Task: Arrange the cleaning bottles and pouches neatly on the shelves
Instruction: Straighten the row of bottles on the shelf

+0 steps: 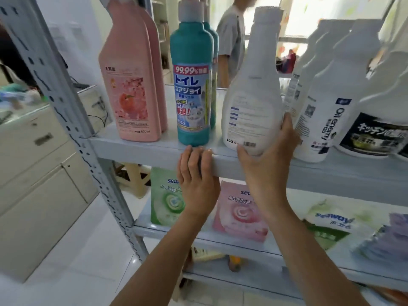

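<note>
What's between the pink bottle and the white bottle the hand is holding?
A teal bottle stands upright on the shelf between the pink bottle and the white bottle the right hand grips, seen in the head view.

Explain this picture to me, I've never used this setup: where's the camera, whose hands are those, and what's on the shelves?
There is no machine here. A person works with bare hands, and the single picture comes from a wide-angle camera worn on their head, looking forward and down. The left hand rests its fingers on the front edge of the upper shelf, just below a teal bottle. The right hand grips the base of a white bottle, whose back label faces us. Pink bottles stand to the left on that shelf, and labelled white bottles to the right. The lower shelf holds pouches, among them a green pouch and a pink pouch.
</note>
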The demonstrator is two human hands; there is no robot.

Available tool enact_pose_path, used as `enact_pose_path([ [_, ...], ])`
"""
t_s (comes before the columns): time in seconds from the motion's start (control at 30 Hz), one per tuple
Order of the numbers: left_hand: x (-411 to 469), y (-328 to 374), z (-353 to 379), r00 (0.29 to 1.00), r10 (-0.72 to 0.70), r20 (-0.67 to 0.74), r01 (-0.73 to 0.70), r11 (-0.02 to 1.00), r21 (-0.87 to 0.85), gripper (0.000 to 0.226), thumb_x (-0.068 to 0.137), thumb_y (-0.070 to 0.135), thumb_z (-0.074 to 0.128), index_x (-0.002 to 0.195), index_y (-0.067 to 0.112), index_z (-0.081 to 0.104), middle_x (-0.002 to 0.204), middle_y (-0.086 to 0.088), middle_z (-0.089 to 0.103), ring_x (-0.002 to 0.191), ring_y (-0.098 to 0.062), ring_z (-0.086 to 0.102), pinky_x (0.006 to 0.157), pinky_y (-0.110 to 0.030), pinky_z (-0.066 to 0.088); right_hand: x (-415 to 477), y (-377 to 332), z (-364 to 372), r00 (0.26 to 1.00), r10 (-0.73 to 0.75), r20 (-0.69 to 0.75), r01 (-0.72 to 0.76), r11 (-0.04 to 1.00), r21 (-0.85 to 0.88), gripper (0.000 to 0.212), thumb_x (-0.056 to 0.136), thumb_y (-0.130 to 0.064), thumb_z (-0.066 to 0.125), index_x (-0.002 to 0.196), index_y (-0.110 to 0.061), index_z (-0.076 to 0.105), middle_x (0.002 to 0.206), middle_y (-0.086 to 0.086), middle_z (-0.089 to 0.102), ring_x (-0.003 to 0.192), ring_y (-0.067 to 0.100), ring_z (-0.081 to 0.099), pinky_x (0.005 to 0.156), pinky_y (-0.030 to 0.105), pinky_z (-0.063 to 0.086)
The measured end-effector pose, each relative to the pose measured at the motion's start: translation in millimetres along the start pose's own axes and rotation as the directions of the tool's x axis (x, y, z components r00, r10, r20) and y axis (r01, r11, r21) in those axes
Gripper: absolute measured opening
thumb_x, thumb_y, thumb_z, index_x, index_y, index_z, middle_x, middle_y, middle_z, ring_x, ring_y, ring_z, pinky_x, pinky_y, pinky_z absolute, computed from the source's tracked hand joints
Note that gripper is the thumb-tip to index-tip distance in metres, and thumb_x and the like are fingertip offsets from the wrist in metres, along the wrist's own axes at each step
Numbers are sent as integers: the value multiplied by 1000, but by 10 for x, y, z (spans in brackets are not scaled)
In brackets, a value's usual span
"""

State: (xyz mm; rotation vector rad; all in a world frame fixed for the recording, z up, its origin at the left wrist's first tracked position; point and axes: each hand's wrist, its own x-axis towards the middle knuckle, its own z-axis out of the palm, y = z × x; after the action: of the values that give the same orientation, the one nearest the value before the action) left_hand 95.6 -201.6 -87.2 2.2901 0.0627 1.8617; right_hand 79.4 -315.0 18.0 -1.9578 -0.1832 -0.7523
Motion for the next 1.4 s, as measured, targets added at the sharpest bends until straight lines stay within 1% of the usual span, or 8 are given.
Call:
enact_pose_path([
  [0.27, 35, -57, 113, 999, 0, -36, 1, 999, 32, 43, 75, 3, 63, 114, 9, 46, 119, -10, 43, 118, -32, 44, 104, -43, 35, 156, -94, -25, 997, 72, 31, -76, 986, 151, 69, 74, -16, 76, 123, -15, 27, 126, 2, 47, 112, 18, 54, 84, 34, 55],
  [0.63, 68, -82, -39, 998, 4, 56, -4, 1000, 2, 45, 76, 1, 52, 120, 8, 45, 125, -10, 43, 123, -32, 40, 106, -43, 32, 217, -151, -113, 967, 198, 159, -222, 964, 144, 60, 61, -28, 87, 112, -15, 57, 110, -1, 64, 98, 17, 62, 71, 22, 53],
  [0.73, 71, 3, -293, 975, -44, 218, 86, 979, -184, 69, 59, -6, 50, 127, 6, 45, 133, -10, 43, 132, -33, 36, 113, -46, 28, 95, -176, -259, 958, 202, 202, -248, 940, 233, 48, 58, -22, 87, 98, -22, 61, 97, -7, 67, 92, 14, 65, 65, 20, 53],
  [0.83, 215, 49, -622, 917, -167, 362, 346, 784, -516, 60, 64, -1, 45, 122, 9, 57, 130, -9, 52, 131, -28, 39, 113, -44, 30, -92, -199, -503, 949, 199, 246, -269, 916, 298, 44, 57, -17, 87, 88, -31, 61, 92, -12, 68, 88, 12, 67, 64, 25, 58],
  [1.0, 589, 206, -1161, 716, -255, 650, 697, 299, -651, 26, 98, 26, 40, 103, 22, 65, 98, 8, 71, 96, -9, 65, 82, -22, 50, -668, -42, -730, 878, 259, 402, -390, 874, 289, 46, 51, -14, 88, 89, -29, 66, 81, -14, 72, 76, 7, 70, 58, 25, 57],
  [1.1, 606, 334, -1303, 545, -229, 807, 835, 240, -495, 47, 97, 50, 32, 90, 14, 62, 81, 1, 65, 78, -11, 62, 70, -22, 49, -1069, 70, -671, 820, 316, 477, -463, 857, 229, 47, 51, -8, 89, 91, -24, 67, 75, -18, 71, 70, -1, 68, 53, 14, 52],
  [1.27, 337, 266, -1268, 280, -464, 840, 959, 162, -230, 55, 90, 65, 37, 78, 13, 53, 63, -8, 47, 61, -20, 46, 60, -34, 38, -1558, 100, -510, 765, 416, 491, -530, 840, 115, 48, 47, -27, 88, 89, -28, 67, 82, -13, 71, 72, 3, 68, 56, 21, 56],
  [1.4, 217, 146, -1203, -43, -541, 840, 982, -179, -66, 49, 97, 56, 39, 73, 17, 57, 60, 0, 58, 56, -16, 59, 60, -29, 50, -1628, 122, -500, 650, 418, 635, -637, 755, 156, 42, 57, -54, 71, 91, -29, 67, 84, -16, 73, 80, 0, 68, 62, 19, 53],
])
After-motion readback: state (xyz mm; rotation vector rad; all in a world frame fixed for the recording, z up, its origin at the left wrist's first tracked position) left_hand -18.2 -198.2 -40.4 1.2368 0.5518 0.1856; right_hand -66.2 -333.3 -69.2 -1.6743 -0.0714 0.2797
